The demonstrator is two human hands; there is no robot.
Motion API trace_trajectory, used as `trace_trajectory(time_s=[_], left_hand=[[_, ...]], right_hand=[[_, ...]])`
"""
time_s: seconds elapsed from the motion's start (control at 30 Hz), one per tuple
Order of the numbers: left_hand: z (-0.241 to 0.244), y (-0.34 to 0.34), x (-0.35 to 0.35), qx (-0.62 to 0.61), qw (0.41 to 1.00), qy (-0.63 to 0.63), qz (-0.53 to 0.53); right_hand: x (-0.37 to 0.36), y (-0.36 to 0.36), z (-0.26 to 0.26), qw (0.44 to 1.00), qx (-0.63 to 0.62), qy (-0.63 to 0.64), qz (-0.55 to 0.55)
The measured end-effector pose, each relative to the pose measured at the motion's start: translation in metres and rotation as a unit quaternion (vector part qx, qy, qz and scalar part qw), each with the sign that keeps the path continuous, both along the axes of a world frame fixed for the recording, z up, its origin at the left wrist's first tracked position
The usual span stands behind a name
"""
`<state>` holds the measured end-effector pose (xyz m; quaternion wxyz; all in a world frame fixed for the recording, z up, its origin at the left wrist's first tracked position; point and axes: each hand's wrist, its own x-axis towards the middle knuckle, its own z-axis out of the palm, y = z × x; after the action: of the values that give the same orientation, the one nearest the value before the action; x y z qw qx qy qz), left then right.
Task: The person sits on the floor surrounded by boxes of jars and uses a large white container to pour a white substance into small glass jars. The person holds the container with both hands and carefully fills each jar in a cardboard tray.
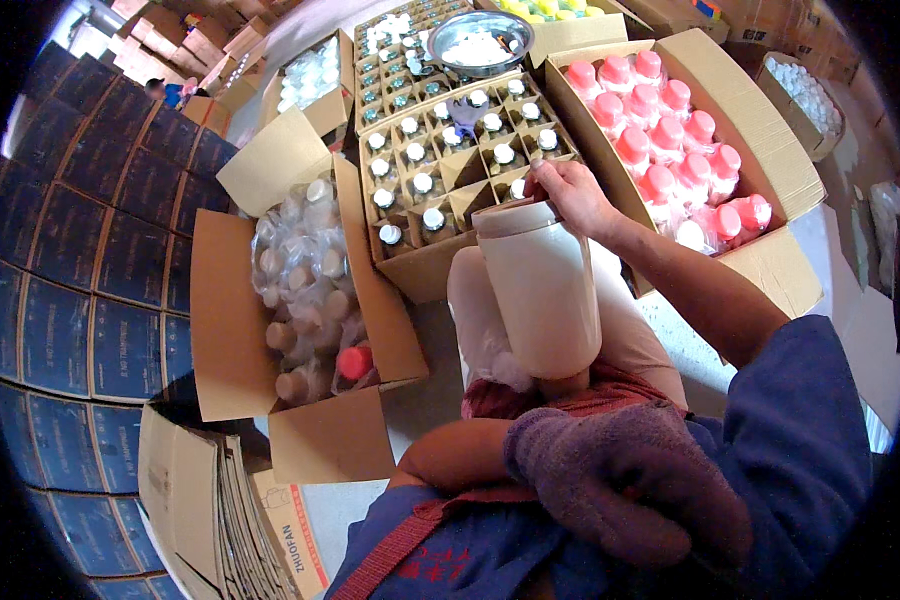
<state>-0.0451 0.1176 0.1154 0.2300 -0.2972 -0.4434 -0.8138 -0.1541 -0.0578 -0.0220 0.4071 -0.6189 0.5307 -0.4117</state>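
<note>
A cream-coloured cylindrical container [544,300] with a banded top stands tilted over my lap, and my bare right hand [574,199] grips its rim with thumb and fingers. What is inside the container cannot be seen. My left hand [630,480] wears a purple knitted glove and lies across my front, its fingers curled; whether it holds anything is hidden. Just beyond the container is a divided carton [427,262] with white-capped bottles [422,182] in its cells. A dark purple glove [465,116] lies on top of those bottles.
Left of me, an open carton [229,315] holds bottles in clear plastic. On the right, another carton [750,105] contains red-capped bottles [664,135]. A steel bowl [480,71] of white pieces sits on a farther divided carton. Blue boxes [127,345] and flattened cardboard [195,495] stand left. A person [172,94] is far back.
</note>
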Motion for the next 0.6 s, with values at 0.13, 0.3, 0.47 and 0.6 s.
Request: trace_trajectory(time_s=[0.13,0.3,0.47,0.6], left_hand=[[-0.007,0.009,-0.001,0.04,0.999,0.013,0.019],[-0.015,0.01,-0.006,0.036,0.999,0.025,0.003],[-0.007,0.007,-0.002,0.023,1.0,0.009,-0.011],[-0.012,0.016,-0.005,0.027,0.999,0.025,-0.004]], right_hand=[[-0.002,-0.004,-0.008,1.0,-0.004,-0.015,0.0],[0.0,-0.003,-0.003,1.0,0.013,-0.011,-0.001],[-0.001,-0.003,-0.001,1.0,0.013,-0.005,0.002],[-0.001,-0.004,-0.005,1.0,0.013,-0.012,-0.001]])
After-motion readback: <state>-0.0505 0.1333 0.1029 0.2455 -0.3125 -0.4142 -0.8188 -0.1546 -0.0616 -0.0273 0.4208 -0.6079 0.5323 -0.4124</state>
